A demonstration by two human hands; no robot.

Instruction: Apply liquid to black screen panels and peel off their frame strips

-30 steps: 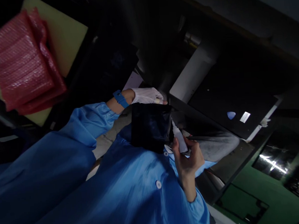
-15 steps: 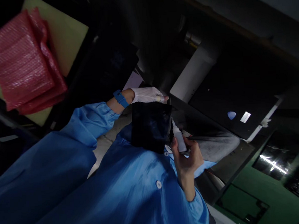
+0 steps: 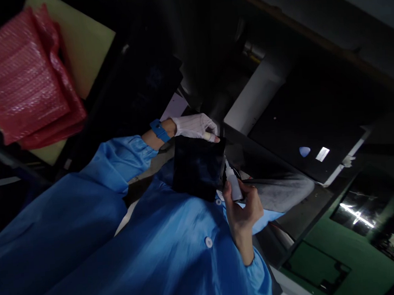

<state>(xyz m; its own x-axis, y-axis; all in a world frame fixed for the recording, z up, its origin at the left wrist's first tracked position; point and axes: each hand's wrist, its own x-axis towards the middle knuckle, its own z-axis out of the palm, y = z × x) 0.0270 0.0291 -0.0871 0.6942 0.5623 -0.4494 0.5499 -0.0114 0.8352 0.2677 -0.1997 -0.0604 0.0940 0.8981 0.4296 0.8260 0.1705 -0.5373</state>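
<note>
Moved: your right hand (image 3: 243, 206) and its white bottle (image 3: 234, 186) sit a little higher and further left than a second ago, closer to the black panel (image 3: 198, 167); the whole view has drifted too.
Red bubble wrap (image 3: 24, 77): upper left of the frame, on a yellow sheet (image 3: 86, 52), now cut by the left edge.
Black panel: centre of the frame, held up in front of your blue coat (image 3: 163, 255).
Left hand (image 3: 194, 126): gloved, fingers clamped over the panel's upper edge.
Right hand: bare, fingers wrapped around the bottle.
White bottle: just right of centre, nozzle up at the panel's right edge; touching or just beside, I cannot tell.
Progress: panel gripped and bottle brought up; no fluid shows on the dark face, so the application looks barely begun.
</note>
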